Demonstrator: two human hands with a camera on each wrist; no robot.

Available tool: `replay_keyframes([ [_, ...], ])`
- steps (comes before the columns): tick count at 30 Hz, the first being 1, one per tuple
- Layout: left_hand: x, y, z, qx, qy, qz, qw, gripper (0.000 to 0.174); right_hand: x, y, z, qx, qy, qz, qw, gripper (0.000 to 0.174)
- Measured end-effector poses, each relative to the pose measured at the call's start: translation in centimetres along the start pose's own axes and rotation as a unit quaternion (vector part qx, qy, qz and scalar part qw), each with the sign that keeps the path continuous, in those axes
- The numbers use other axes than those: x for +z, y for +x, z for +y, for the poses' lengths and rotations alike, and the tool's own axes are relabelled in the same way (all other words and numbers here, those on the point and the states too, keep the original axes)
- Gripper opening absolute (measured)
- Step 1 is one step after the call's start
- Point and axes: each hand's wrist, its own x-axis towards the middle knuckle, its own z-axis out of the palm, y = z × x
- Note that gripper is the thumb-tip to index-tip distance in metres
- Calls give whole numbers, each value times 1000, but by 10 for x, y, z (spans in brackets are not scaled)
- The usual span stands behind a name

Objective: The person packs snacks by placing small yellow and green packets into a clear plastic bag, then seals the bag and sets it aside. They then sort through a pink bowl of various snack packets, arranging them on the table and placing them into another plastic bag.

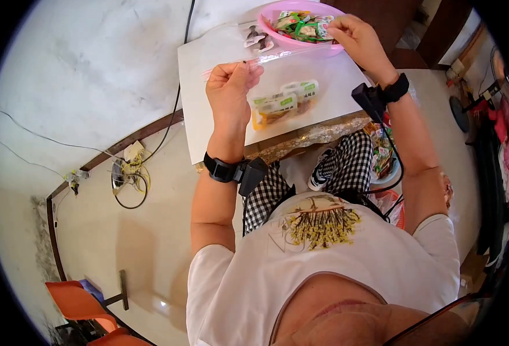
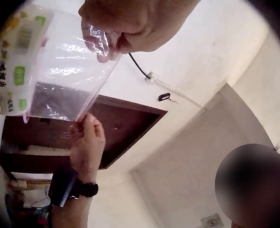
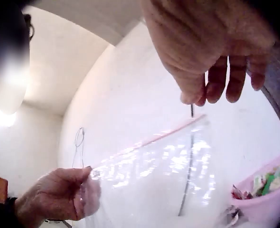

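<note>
Near pink basin [image 1: 286, 38], clear bag [image 3: 152, 175] in pinched left fingers [image 1: 241, 73], right fingers [image 1: 340, 25]: hold unclear

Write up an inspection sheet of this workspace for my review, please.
Surface: white table with a pink basin at its far side.
Job's things: clear bag raised by its pinkish top strip; labelled packets nearer the body, inside or behind the bag unclear.
Clutter: colourful packets in the basin; dark packet beside it.
Hands: left hand pinches one end of the strip; right hand at the other, contact unclear.
Cables: black cable by the right forearm; bunched wires.
Surroundings: orange chair, pale wall.
</note>
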Motion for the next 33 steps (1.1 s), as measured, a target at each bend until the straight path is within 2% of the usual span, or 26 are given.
replay_keyframes([
  [3, 3, 1, 1, 3, -2, 17, 1000, 7, 34, 12, -48, -161, -13, 56, 985, 26],
  [6, 5, 2, 0, 0, 16, 27, 1000, 6, 65, 18, -75, -206, -39, -14, 978, 24],
  [9, 6, 0, 1, 6, 24, 28, 999, 6, 76, 25, -81, -130, -50, -99, 985, 21],
  [12, 8, -2, 5, 3, 38, 31, 999, 7, 79, 34, -72, -69, 67, -182, 979, 16],
  [16, 6, -1, 3, -2, 54, 14, 998, 7, 66, 35, -71, -33, 92, -235, 967, 13],
  [24, 5, -1, -2, -23, 62, -7, 998, 6, 52, 27, -56, -26, 96, -240, 966, 11],
  [27, 9, -3, 1, -26, 54, -2, 998, 6, 43, 22, -57, -53, 88, -214, 971, 12],
  [33, 0, 1, 4, -48, 42, 11, 998, 5, 31, 15, -41, -31, 57, -187, 980, 15],
])
